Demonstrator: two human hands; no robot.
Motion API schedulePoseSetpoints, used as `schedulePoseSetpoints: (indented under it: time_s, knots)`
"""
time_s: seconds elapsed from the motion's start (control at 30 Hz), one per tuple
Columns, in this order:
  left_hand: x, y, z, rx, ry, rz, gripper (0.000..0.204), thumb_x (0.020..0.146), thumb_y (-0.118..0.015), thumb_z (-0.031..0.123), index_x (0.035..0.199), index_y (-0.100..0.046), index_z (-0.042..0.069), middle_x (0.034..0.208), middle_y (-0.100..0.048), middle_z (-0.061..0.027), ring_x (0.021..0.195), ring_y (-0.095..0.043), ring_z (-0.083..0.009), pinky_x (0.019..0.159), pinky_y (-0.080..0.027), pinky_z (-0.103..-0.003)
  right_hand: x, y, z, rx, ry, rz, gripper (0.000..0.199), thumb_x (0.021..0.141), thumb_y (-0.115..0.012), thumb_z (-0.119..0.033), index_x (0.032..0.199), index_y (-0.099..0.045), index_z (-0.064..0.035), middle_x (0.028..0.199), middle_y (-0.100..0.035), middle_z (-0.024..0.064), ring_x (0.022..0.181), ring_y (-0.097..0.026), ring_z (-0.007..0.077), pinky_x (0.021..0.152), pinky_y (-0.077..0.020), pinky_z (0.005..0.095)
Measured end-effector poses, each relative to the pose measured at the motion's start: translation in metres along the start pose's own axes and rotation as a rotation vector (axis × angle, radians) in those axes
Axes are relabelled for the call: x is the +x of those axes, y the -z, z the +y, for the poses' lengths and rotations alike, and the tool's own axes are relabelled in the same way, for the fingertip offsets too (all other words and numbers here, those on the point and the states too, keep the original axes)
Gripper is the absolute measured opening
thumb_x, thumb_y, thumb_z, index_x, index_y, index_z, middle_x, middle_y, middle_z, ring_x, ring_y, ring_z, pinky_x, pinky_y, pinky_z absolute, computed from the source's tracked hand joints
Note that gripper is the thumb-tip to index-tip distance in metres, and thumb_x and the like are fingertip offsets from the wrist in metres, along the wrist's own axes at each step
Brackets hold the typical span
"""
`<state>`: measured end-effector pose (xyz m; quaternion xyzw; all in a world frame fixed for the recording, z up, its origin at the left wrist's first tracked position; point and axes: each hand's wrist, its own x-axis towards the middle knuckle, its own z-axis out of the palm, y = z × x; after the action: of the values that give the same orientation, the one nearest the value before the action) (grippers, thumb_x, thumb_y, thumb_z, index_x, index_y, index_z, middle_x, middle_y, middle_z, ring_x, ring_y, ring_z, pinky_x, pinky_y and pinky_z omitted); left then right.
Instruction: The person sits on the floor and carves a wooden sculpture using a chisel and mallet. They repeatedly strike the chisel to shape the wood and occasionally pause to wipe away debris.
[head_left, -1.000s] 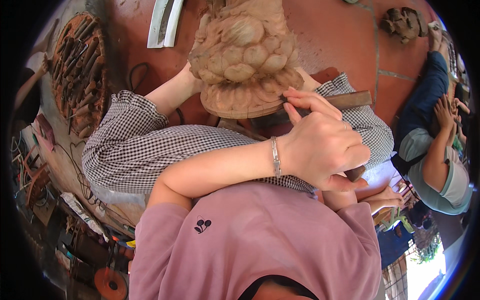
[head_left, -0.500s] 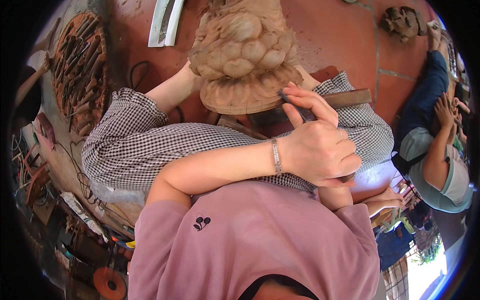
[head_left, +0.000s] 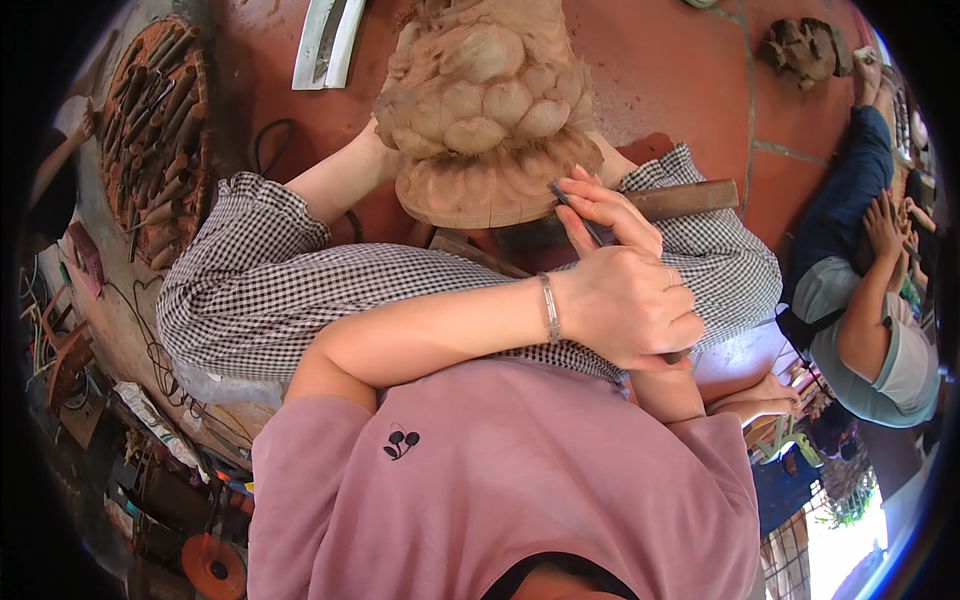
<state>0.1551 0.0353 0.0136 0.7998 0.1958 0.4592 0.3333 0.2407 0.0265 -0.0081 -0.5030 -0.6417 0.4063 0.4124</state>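
Note:
A brown wood carving (head_left: 490,110), with rounded overlapping lumps above a flared, petalled base, stands between my legs. My left hand (head_left: 635,310) crosses over from the left, its fingers wrapped around the handle of a slim dark chisel (head_left: 577,210). The handle's butt end shows below the fist. Beyond it, my right hand (head_left: 610,208) pinches the chisel near its tip between thumb and fingers. Most of that hand and its wrist are hidden under the left one. The tip meets or nearly meets the base's right edge.
A wooden bar (head_left: 690,199) lies across my leg, right of the base. At the far left, a round basket (head_left: 205,130) holds several chisels. A white channel-shaped piece (head_left: 328,45) and a rough wood chunk (head_left: 805,52) lie on the floor. Another person (head_left: 850,300) sits at right.
Both hands and the chisel have shifted slightly left along the carving's base. The grip looks the same, and the carving stays in place.

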Motion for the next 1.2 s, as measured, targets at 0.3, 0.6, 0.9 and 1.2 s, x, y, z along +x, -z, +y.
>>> schedulePoseSetpoints:
  time_s: [0.3, 0.6, 0.9, 1.2]
  knots:
    - [0.006, -0.002, 0.000, 0.036, -0.041, 0.063, 0.041, 0.082, -0.066, 0.046, 0.069, -0.053, 0.010, 0.065, -0.052, -0.0024, 0.057, -0.058, -0.0190, 0.057, -0.049, -0.036, 0.003, 0.007, -0.012, 0.127, -0.151, -0.022, 0.034, 0.077, -0.073, 0.013, 0.109, -0.066, 0.0074, 0.117, -0.069, 0.0209, 0.122, -0.064, 0.0317, 0.107, -0.0530, 0.0429]
    - [0.029, 0.021, 0.002, -0.079, 0.156, 0.069, 0.042, 0.080, -0.070, 0.048, 0.071, -0.056, 0.010, 0.065, -0.060, -0.0066, 0.062, -0.066, -0.0257, 0.060, -0.051, -0.040, 0.019, 0.015, -0.047, 0.539, -0.503, -0.006, 0.024, 0.086, -0.066, 0.004, 0.110, -0.065, 0.0094, 0.123, -0.066, 0.0228, 0.128, -0.058, 0.0318, 0.112, -0.0501, 0.0444]
    - [-0.004, -0.017, -0.004, 0.163, 0.012, -0.015, 0.032, 0.076, -0.070, 0.039, 0.070, -0.055, 0.011, 0.065, -0.053, -0.0034, 0.058, -0.059, -0.0216, 0.062, -0.048, -0.037, 0.002, -0.003, 0.007, 0.054, -0.035, 0.058, 0.026, 0.080, -0.076, 0.006, 0.105, -0.071, 0.0032, 0.115, -0.072, 0.0190, 0.118, -0.066, 0.0330, 0.108, -0.0524, 0.0458]
    - [0.042, 0.000, -0.009, 0.015, 0.220, 0.080, 0.036, 0.072, -0.078, 0.036, 0.087, -0.059, 0.010, 0.074, -0.057, -0.0055, 0.067, -0.065, -0.0248, 0.061, -0.049, -0.042, 0.026, 0.023, -0.005, 0.061, -0.223, -0.176, 0.014, 0.083, -0.076, 0.007, 0.095, -0.071, 0.0030, 0.112, -0.073, 0.0166, 0.126, -0.062, 0.0322, 0.113, -0.0449, 0.0478]
